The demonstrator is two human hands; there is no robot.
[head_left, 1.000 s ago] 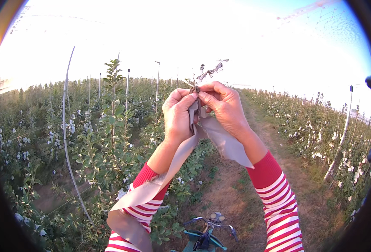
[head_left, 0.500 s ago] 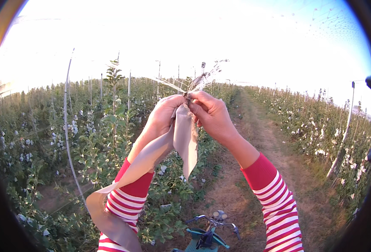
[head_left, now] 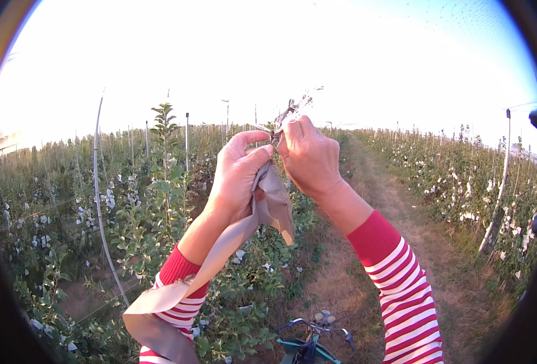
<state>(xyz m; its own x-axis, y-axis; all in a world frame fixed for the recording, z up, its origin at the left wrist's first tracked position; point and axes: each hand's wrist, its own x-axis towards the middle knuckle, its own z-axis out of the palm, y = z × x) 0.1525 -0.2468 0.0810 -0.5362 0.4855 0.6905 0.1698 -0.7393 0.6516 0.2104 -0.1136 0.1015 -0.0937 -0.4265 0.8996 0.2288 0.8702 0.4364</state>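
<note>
My left hand (head_left: 238, 176) is raised in front of me, thumb and forefinger pinching a long grey-beige cloth strip (head_left: 223, 249) near a small knot. My right hand (head_left: 311, 155), its fingers curled closed, grips beside that knot, the fingertips mostly hidden. Above the hands a pale, frayed bundle of thin strands (head_left: 299, 103) sticks up from the knot. The strip hangs below in a short folded end and a long length that drapes over my left forearm. Both striped sleeves come in from the lower edge.
Rows of leafy young trees (head_left: 159, 188) with small white bags stand left and right, among white poles (head_left: 98, 170). A dirt and dry-grass track (head_left: 402, 206) runs away to the right of centre. Handlebars of a teal two-wheeler (head_left: 317, 327) are below.
My right hand has turned, knuckles now upward beside the knot. Both hands sit a little further left than a second ago, and the short cloth end has swung and folded between them.
</note>
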